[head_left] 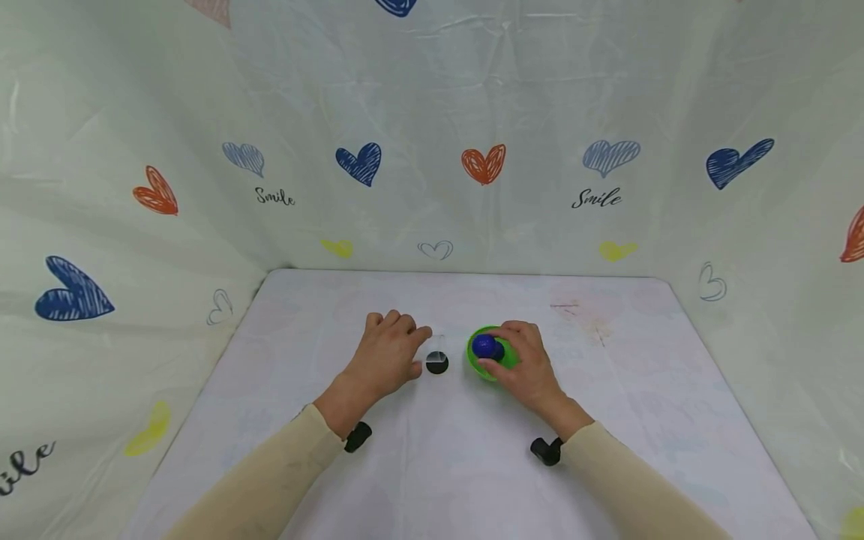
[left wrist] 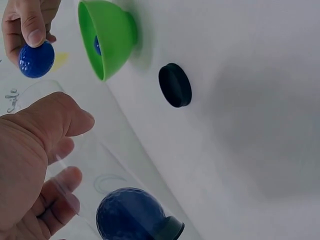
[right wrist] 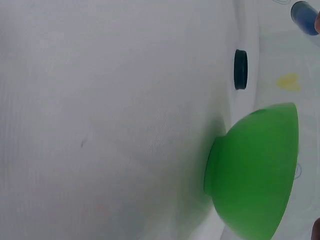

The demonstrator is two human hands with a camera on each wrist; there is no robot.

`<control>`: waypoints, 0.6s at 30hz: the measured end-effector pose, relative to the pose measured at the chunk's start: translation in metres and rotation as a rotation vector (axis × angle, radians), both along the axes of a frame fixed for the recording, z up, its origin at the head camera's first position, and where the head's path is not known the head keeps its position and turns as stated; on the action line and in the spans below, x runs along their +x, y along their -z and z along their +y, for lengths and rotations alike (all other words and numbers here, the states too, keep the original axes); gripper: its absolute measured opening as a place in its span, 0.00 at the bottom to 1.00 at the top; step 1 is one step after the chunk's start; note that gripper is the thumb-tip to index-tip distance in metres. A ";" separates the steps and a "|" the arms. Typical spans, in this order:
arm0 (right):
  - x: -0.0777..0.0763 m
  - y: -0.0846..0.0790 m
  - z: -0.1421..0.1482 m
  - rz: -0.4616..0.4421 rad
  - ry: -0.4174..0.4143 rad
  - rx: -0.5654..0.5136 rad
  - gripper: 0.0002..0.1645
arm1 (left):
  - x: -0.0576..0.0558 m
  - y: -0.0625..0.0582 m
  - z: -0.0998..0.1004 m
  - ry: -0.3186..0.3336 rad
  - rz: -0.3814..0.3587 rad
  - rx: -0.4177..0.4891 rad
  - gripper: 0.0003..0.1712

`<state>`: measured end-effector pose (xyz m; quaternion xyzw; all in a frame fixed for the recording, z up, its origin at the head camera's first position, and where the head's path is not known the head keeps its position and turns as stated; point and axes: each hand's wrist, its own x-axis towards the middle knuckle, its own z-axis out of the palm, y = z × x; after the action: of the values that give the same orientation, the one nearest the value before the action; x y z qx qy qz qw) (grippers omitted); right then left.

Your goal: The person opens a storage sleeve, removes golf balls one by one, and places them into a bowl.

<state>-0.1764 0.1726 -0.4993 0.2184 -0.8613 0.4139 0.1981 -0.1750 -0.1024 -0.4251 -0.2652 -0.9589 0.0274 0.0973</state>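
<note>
My left hand (head_left: 385,352) grips a clear tube (left wrist: 95,150), its thumb and fingers curled round the wall. A blue golf ball (left wrist: 130,212) sits inside at the tube's dark closed end (left wrist: 171,229). My right hand (head_left: 529,371) pinches another blue golf ball (head_left: 483,346) between thumb and fingers, above the green bowl (right wrist: 255,170). Inside that bowl lies a further blue ball (left wrist: 97,45), mostly hidden by the rim in the left wrist view. A black round cap (left wrist: 175,85) lies on the table between the hands.
The white-covered table (head_left: 432,465) has a reddish smudge (head_left: 594,322) at its back right. Behind and beside it hangs a pale curtain (head_left: 432,97) printed with hearts. Black camera mounts (head_left: 358,436) hang under both wrists.
</note>
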 end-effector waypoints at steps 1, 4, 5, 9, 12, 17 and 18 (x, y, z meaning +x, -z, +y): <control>-0.001 0.000 0.003 -0.002 0.004 0.008 0.30 | 0.000 0.000 0.000 0.001 -0.003 0.004 0.31; -0.003 0.000 0.011 -0.002 0.015 0.031 0.30 | 0.000 0.001 0.000 0.003 -0.010 0.015 0.31; -0.004 0.001 0.014 0.002 0.020 0.039 0.30 | 0.000 0.001 0.000 0.004 -0.013 0.019 0.31; -0.008 0.004 0.022 0.012 0.027 0.062 0.29 | 0.000 0.001 0.001 0.007 -0.030 0.038 0.31; -0.010 0.008 0.027 0.009 0.033 0.077 0.29 | 0.000 0.001 0.003 0.004 -0.050 0.040 0.31; -0.015 0.018 0.031 -0.065 0.033 0.097 0.29 | 0.001 0.003 0.005 -0.008 -0.061 0.025 0.31; -0.017 0.019 0.031 -0.085 0.034 0.105 0.29 | 0.001 0.003 0.005 -0.009 -0.059 0.024 0.31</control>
<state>-0.1930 0.2036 -0.5183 0.1963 -0.8930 0.3736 0.1566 -0.1742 -0.0975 -0.4282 -0.2605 -0.9628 0.0086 0.0719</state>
